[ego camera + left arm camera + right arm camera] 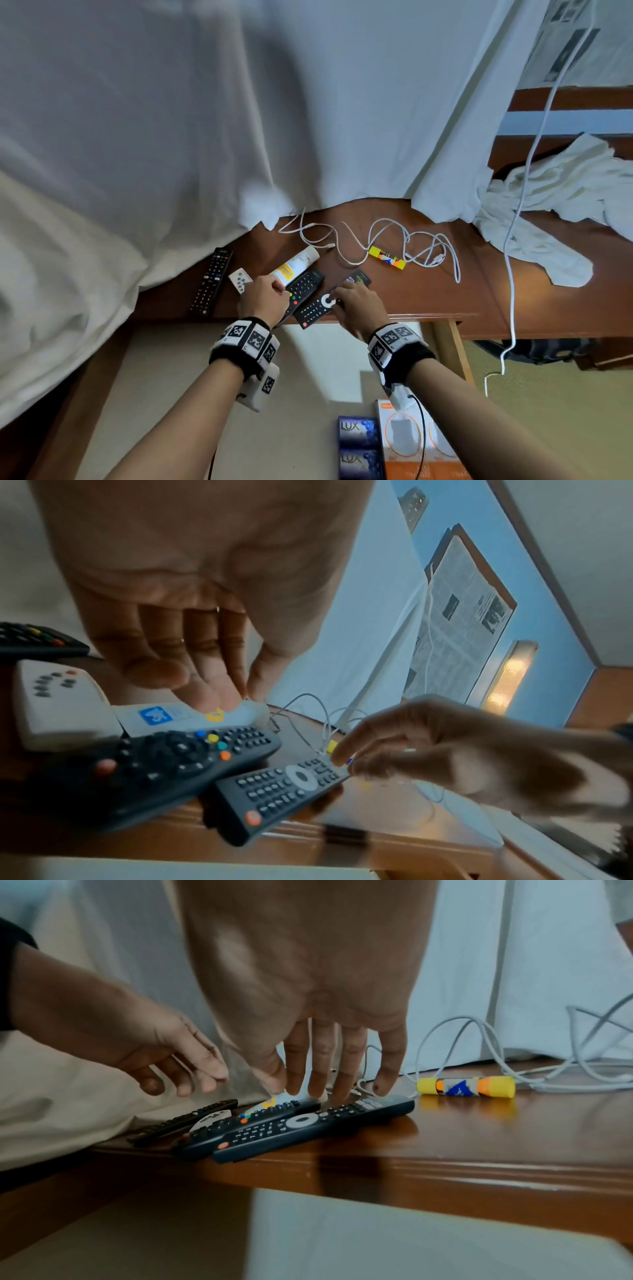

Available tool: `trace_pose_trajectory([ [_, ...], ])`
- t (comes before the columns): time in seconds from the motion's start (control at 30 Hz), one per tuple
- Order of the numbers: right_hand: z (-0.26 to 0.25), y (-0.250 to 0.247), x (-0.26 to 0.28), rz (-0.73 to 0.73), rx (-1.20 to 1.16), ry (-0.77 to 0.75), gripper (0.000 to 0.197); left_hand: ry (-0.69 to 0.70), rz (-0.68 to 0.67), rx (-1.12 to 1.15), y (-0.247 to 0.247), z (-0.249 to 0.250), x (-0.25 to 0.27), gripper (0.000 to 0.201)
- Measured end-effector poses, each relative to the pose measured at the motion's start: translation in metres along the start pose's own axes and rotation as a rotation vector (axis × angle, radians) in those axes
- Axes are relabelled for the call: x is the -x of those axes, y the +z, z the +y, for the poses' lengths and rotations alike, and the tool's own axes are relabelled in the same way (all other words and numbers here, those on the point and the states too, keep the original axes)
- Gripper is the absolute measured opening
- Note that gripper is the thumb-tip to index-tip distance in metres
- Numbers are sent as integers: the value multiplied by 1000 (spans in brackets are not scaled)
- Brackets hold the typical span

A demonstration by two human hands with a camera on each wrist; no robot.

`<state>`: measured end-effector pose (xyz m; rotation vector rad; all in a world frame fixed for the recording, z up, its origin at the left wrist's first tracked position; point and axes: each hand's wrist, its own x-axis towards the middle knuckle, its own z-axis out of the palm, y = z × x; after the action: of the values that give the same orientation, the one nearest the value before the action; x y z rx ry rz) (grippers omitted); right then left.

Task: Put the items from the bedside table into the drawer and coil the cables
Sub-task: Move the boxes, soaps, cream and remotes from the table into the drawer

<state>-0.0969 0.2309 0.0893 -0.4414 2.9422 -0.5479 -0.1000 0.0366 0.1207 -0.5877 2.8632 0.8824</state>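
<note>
On the wooden bedside table point(428, 294) lie two black remotes, one with coloured buttons point(305, 286) and one with a white ring point(318, 305). Both stick out over the front edge. My right hand point(339, 294) reaches down with straight fingers point(342, 1069) to the ringed remote's point(308, 1129) far end. My left hand point(277, 291) hovers with loosely bent fingers over a white tube point(296, 265), holding nothing; whether it touches the tube point(178, 716) is unclear. A small white remote point(239, 279), a long black remote point(212, 281), a glue stick point(387, 257) and tangled white cables point(421, 246) also lie there.
Below the table's front edge the drawer point(205, 394) stands open, holding LUX soap boxes point(358, 445) and an orange-white box point(411, 442). White bedding point(68, 257) borders the table on the left. A crumpled white cloth point(548, 212) and a hanging cable point(512, 274) are at right.
</note>
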Motion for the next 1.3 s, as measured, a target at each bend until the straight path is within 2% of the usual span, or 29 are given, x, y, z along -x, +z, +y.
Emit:
trace_pose_trajectory([
  [0.1,0,4,-14,-28,44,41,22,47,-7,-49,3,-4,-16,13],
  [0.17,4,4,-22,11,45,88,21,99,-25,-105,8,-8,-30,18],
  [0.27,22,-3,-36,99,34,232,20,170,-36,-196,14,-7,-51,24],
  [0.4,54,-14,-52,71,152,389,31,201,-96,-348,23,-1,-69,33],
  [0.5,73,-18,-62,45,219,398,36,190,-149,-423,26,5,-77,28],
  [0.63,84,-15,-70,20,257,371,30,186,-159,-469,25,8,-82,24],
  [0.8,89,-15,-69,50,200,349,24,184,-190,-388,24,9,-86,31],
  [0.97,87,-17,-64,69,126,369,21,207,-85,-295,16,10,-84,28],
  [1.03,86,-20,-60,114,81,379,24,237,-39,-255,7,13,-83,29],
  [1.13,84,-23,-51,193,15,373,17,290,42,-152,-12,18,-80,33],
  [1.23,79,-30,-40,238,-93,381,24,370,101,4,-35,22,-74,40],
  [1.3,72,-35,-28,266,-203,382,41,391,103,132,-48,24,-64,43],
])
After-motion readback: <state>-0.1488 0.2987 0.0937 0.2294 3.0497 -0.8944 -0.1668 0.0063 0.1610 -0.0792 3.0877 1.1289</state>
